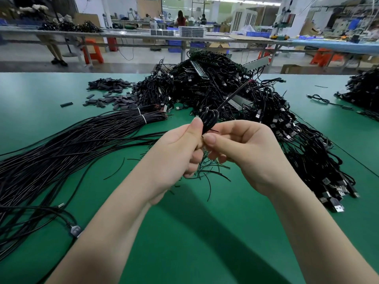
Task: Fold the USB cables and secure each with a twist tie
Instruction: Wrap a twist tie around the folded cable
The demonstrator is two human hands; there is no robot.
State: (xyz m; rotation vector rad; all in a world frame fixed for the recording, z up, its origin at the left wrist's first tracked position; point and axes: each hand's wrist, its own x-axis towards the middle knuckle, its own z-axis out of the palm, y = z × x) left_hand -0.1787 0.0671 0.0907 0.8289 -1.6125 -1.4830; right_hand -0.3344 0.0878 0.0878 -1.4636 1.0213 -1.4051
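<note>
A folded black USB cable (210,118) is held up above the green table (184,232), its loops sticking out above my fingers. My left hand (180,148) grips the bundle with the thumb pressed on its side. My right hand (244,148) pinches a thin black twist tie (213,131) at the bundle's middle. One cable end (235,94) points up and to the right. Loose twist ties (209,171) lie on the table under my hands.
Long straight black cables (61,152), banded with white ties, fan over the left side. A big heap of folded USB cables (235,93) fills the middle and right. Small dark sleeves (110,93) lie far left. Another cable pile (363,89) sits at the far right.
</note>
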